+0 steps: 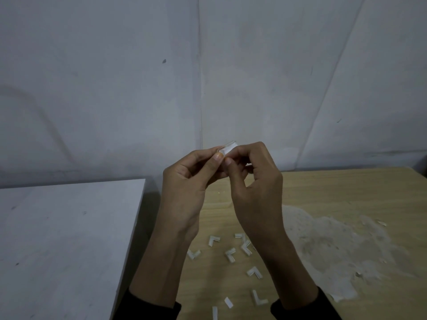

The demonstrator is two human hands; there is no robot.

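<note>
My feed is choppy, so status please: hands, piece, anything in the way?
Left hand and right hand both pinch one clear L-shaped corner piece, above the wooden table. Below lie loose L-shaped pieces. Nothing blocking.

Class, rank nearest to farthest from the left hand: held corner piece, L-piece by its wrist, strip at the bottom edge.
1. corner piece, pinched by the left hand, up top.
2. L-piece, right of the wrist.
3. strip, bottom edge.
</note>
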